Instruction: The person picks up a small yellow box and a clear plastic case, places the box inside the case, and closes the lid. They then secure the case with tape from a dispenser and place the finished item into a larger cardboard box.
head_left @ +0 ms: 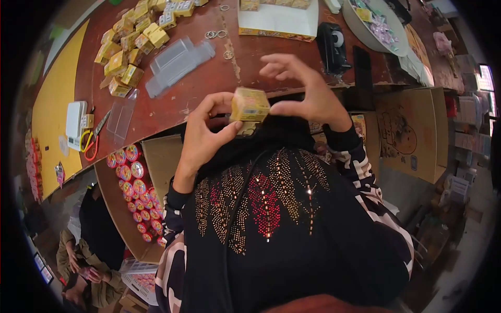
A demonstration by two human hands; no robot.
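Note:
A small yellow printed box is gripped between the thumb and fingers of my left hand, close in front of my body near the table's edge. Its top looks glossy, like clear plastic. My right hand is open at the box's right side, fingers spread and raised, with the thumb tip right at the box's edge. Flat clear plastic sleeves lie on the table beyond my left hand. Behind them is a heap of similar small yellow boxes.
On the red table are a white display tray, a black tape dispenser, metal rings, scissors, a white scale and a bowl of wrapped pieces. Cartons stand below; another person sits lower left.

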